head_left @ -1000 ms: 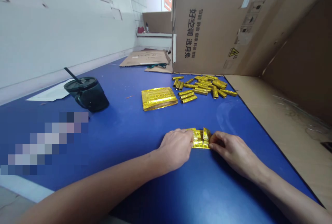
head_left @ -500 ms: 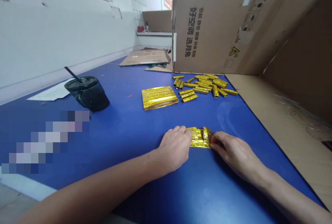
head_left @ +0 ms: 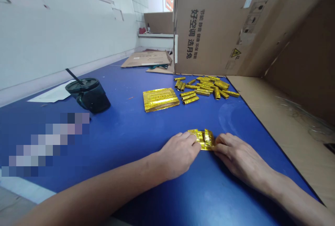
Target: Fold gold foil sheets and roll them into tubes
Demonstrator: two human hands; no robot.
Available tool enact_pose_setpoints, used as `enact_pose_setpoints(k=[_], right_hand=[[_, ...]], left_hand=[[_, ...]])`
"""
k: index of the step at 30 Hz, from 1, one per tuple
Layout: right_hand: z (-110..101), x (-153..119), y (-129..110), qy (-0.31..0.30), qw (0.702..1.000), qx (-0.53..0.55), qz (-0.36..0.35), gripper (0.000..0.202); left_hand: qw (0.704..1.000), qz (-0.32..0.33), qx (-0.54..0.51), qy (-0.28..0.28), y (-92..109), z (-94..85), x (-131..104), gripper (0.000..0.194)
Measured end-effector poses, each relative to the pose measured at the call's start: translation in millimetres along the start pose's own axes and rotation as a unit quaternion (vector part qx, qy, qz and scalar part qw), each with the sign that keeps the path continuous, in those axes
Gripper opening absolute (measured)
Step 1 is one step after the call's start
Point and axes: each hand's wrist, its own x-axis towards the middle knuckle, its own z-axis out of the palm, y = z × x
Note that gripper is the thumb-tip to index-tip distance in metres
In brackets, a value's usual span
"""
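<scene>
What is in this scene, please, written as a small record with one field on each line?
left hand: fingers on the left part of a creased gold foil piece
right hand: fingers closed at its right end
beyond the hands: flat gold packet; to its right, many small folded gold pieces, loosely grouped
left side: dark lidded mug with straw, beside a white sheet
surface: blue tabletop
background: large printed cardboard box
unclear: pixelated patch, lower left
</scene>
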Motion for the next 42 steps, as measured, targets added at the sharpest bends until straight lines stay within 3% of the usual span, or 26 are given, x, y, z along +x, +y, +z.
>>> enact_pose_setpoints(k=[13, 27, 36, 42], right_hand=[[3.7, -1.2, -1.1, 0.011, 1.000, -0.011, -0.006, 0.023], [11.2, 1.0, -2.1, 0.035, 0.999, -0.027, 0.009, 0.024], [13.6, 2.5, -12.5, 0.071, 0.993, -0.088, 0.022, 0.020], [18.7, 1.9, -11.7, 0.062, 0.998, -0.020, 0.010, 0.023]], left_hand=[[0.999, -0.005, 0.036, -0.008, 4.7, -0.7, 3.3, 0.016], [0.997, -0.006, 0.045, 0.067, 2.5, 9.1, 4.0, 0.010], [0.996, 0.001, 0.040, 0.079, 3.0, 10.3, 3.3, 0.010], [0.998, 0.000, 0.003, 0.068, 1.8, 13.0, 4.0, 0.011]])
